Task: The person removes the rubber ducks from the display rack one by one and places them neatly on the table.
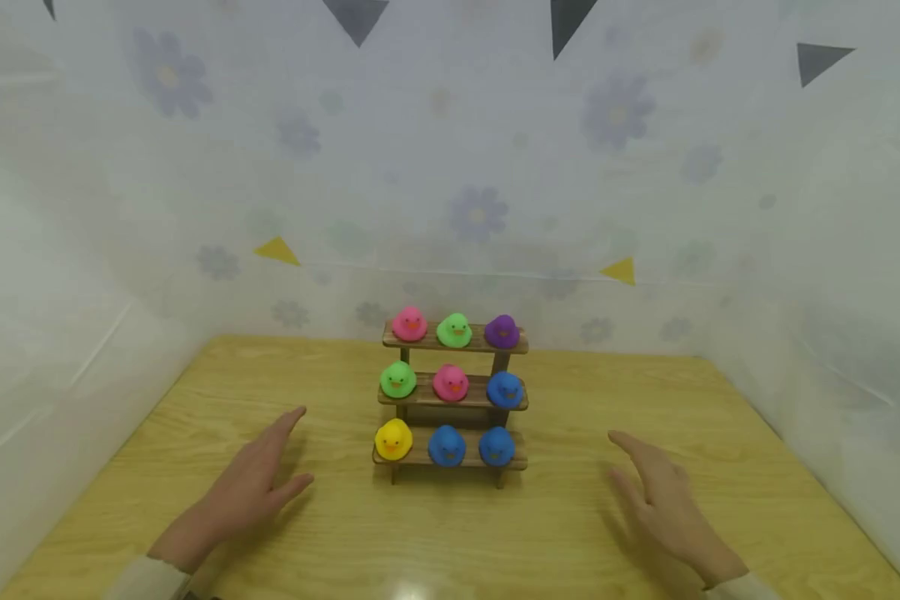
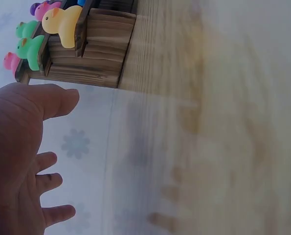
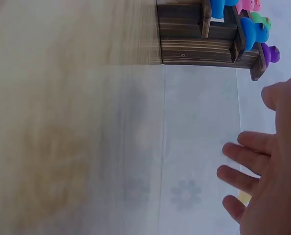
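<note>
Saw flowered sheeting (image 1: 420, 167) behind a wood-grain table (image 1: 457, 533). At far left, found the left hand (image 1: 243, 482) held out over the table, with fingers extended and spread from the thumb, grasping nothing. Next, found a three-step wooden rack (image 1: 477, 390) on the table, bearing nine toy ducks (image 1: 451, 384): pink, green and yellow down its left; green, pink and blue down its middle; purple above two blue at its right. Judged the ducks light, probably soft, perhaps slippery, hardly fragile, best pinched by the body below the head. Farther right, found the right hand (image 1: 663, 504) well apart from the rack, with fingers parted, holding nothing.
</note>
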`<state>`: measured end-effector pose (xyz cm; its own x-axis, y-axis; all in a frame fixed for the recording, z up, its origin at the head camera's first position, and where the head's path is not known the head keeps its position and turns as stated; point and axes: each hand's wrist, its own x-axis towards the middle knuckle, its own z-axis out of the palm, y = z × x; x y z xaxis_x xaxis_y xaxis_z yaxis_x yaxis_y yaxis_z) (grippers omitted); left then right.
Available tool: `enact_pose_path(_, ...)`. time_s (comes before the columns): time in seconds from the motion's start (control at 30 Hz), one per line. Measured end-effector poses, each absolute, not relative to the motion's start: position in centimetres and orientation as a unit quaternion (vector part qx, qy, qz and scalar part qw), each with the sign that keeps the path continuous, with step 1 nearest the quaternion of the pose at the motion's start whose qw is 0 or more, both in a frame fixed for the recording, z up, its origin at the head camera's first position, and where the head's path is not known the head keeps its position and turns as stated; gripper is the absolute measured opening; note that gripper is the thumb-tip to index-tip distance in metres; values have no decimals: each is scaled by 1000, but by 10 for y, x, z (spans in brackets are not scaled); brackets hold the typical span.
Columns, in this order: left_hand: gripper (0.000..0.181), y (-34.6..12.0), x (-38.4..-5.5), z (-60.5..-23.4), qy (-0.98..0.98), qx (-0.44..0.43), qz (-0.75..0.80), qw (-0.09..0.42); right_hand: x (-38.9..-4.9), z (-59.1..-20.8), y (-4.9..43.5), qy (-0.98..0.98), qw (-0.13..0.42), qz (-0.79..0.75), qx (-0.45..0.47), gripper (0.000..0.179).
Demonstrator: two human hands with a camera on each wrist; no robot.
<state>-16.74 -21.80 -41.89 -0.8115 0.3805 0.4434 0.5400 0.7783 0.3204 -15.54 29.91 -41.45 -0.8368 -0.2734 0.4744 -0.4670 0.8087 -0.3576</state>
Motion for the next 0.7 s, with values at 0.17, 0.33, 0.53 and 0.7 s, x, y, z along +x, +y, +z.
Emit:
enact_pose_path(0.17, 82, -213, -169, -418, -923, -250, -235, 175, -159, -415, 293, -905, 225, 254, 255, 46)
enact_pose_path(0.33, 83, -209, -174, -417, -918, -257, -240, 181, -161, -414, 284, -898, 219, 263, 277, 45)
enact_pose_path(0.53, 81, -202, -179, -411, -915, -262, -251, 179, -162, -415, 272, -897, 198, 276, 282, 46)
enact_pose_path(0.7, 73, -196, -185, -405, -912, -259, -273, 161, -163, -417, 264, -893, 195, 281, 293, 51)
